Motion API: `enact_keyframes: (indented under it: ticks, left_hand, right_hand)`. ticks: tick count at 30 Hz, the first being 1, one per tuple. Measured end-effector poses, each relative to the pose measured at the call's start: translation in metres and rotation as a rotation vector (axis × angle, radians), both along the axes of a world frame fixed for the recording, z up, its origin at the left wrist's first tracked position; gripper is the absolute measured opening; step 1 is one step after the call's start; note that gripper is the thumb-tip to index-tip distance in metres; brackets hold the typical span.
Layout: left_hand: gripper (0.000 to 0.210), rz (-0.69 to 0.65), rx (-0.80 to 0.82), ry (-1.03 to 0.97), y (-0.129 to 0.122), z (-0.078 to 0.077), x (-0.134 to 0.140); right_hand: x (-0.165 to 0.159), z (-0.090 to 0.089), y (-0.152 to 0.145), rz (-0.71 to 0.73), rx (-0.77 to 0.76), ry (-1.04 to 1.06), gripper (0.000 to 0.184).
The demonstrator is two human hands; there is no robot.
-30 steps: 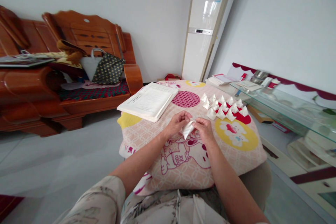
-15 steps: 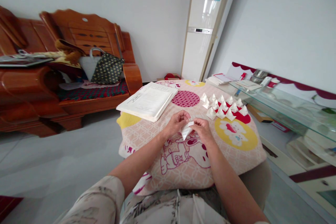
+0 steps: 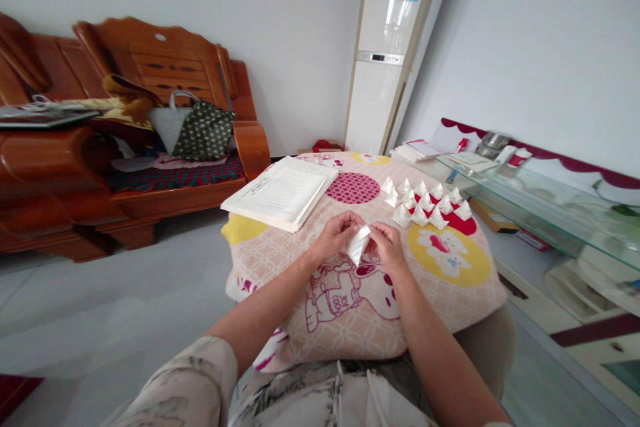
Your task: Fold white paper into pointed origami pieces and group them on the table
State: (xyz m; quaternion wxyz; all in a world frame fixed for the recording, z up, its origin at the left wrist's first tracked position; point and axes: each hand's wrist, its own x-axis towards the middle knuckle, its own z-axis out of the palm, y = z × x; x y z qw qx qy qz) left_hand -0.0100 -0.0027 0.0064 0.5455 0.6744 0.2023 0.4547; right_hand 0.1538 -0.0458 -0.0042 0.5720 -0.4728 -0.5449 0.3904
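Observation:
Between my two hands is a small piece of folded white paper (image 3: 357, 246), its pointed end turned down toward me. My left hand (image 3: 341, 233) pinches its left side with curled fingers. At its upper right edge, my right hand (image 3: 386, 243) closes thumb and fingers on it. Both hands are just above the cloth-covered table (image 3: 280, 260). To the right of them stand several folded white paper pieces (image 3: 425, 203) with pointed tops, grouped in rows. A stack of printed paper sheets (image 3: 283, 192) lies beyond my left hand.
A glass-topped cabinet (image 3: 550, 213) with pots and papers runs along the right wall. On the left is a wooden sofa (image 3: 160, 60) holding a dark patterned bag (image 3: 206, 130). A tall white air conditioner (image 3: 383, 27) stands in the corner behind the table.
The folded paper has turned slightly between my hands, and its top flap now slants up to the right. My right fingers have shifted a little along its edge.

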Motion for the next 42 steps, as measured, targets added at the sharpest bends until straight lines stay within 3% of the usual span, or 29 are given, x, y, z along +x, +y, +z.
enact_keyframes:
  ticks: [11, 17, 24, 35, 39, 42]
  left_hand:
    - [0.049, 0.038, -0.016, 0.106, 0.000, 0.000, 0.001]
    - [0.049, 0.037, -0.017, 0.131, -0.003, 0.003, 0.001]
    - [0.051, 0.032, -0.056, 0.118, -0.001, 0.001, 0.001]
    - [0.040, -0.035, -0.154, -0.022, 0.003, 0.005, -0.007]
    - [0.030, -0.060, -0.168, -0.056, 0.005, 0.004, -0.008]
    - [0.028, -0.071, -0.273, -0.110, 0.005, 0.006, -0.009]
  right_hand:
    - [-0.003, 0.004, -0.001, 0.056, -0.019, 0.119, 0.046]
    - [-0.001, 0.004, -0.002, 0.086, -0.031, 0.059, 0.028]
    - [-0.002, 0.008, -0.005, 0.132, -0.072, 0.091, 0.023]
    - [0.006, 0.013, 0.002, 0.037, -0.021, 0.626, 0.026]
    - [0.008, 0.015, 0.004, 0.029, -0.011, 0.726, 0.029]
    - [0.008, 0.013, 0.003, 0.062, -0.025, 0.728, 0.026]
